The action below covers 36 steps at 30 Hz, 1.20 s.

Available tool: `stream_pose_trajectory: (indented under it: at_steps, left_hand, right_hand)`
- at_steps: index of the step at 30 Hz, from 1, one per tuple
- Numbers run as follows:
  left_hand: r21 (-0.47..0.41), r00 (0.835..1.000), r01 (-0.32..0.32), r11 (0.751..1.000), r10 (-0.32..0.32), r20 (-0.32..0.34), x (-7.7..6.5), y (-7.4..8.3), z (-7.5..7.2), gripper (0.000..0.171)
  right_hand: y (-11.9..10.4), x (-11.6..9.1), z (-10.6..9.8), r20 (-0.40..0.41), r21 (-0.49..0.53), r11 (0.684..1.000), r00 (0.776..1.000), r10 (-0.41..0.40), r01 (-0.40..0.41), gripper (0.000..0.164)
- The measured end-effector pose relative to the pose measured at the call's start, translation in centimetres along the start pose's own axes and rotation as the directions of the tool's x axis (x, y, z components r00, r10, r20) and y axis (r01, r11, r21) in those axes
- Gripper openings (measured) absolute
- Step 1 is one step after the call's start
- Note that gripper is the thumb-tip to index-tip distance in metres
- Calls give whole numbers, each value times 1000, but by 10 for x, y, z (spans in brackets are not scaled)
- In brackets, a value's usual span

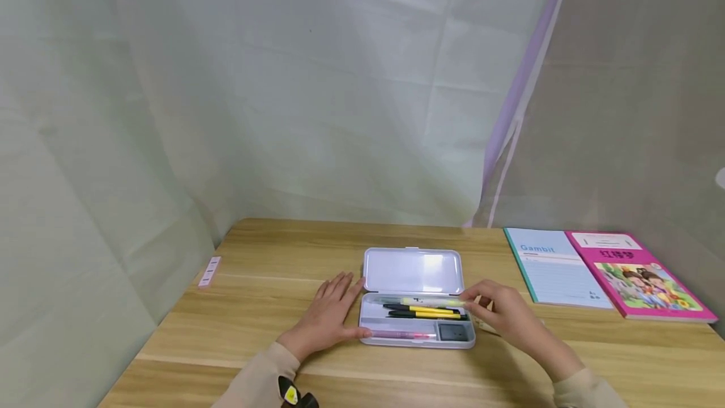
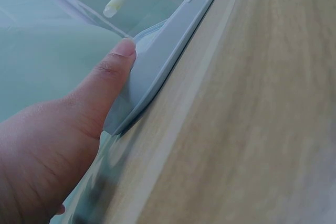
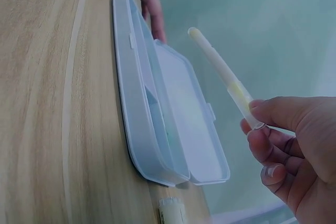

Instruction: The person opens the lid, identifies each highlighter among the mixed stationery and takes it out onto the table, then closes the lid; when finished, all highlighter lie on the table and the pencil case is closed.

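An open white pencil case (image 1: 391, 342) lies on the table with its lid (image 1: 410, 269) tipped back. My left hand (image 1: 331, 320) rests at the case's left end, fingers spread and thumb on the rim (image 2: 131, 56). In my right hand (image 1: 501, 310) a white highlighter with yellow parts (image 3: 223, 69) is pinched near one end between thumb and fingers. It is held above the case. Black-and-yellow pens (image 1: 421, 315) lie in the rear compartment. A purple-pink pen (image 1: 393, 334) is in the front one, beside a small black block (image 1: 453, 332).
A pale cylindrical item (image 3: 172, 211) lies on the table just right of the case, partly under my right hand. A blue notebook (image 1: 557, 269) and a pink book (image 1: 640, 276) are at the far right. A small pink-white strip (image 1: 209, 271) sits at the left edge.
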<state>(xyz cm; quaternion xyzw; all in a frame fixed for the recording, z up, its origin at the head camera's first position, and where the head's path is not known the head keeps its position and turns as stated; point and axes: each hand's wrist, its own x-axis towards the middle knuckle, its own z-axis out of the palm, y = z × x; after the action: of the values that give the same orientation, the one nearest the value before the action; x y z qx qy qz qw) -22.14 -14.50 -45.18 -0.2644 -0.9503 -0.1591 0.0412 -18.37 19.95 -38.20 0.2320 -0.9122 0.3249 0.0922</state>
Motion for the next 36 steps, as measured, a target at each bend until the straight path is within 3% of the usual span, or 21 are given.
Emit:
stream_pose_trajectory:
  at_steps: [9,17,36]
  left_hand:
    - [-9,1000,-2,1000,2,8,-1,-1,0,100]
    - [-15,1000,4,1000,-4,14,-1,-1,0,99]
    - [1,1000,6,1000,-6,6,1,-1,2,99]
  right_hand:
    - [1,-11,-4,-45,-10,999,998,50,-50,8]
    - [5,-24,-9,-124,-15,1000,992,-3,1,10]
    - [29,-61,-19,-217,-83,995,975,44,-63,15]
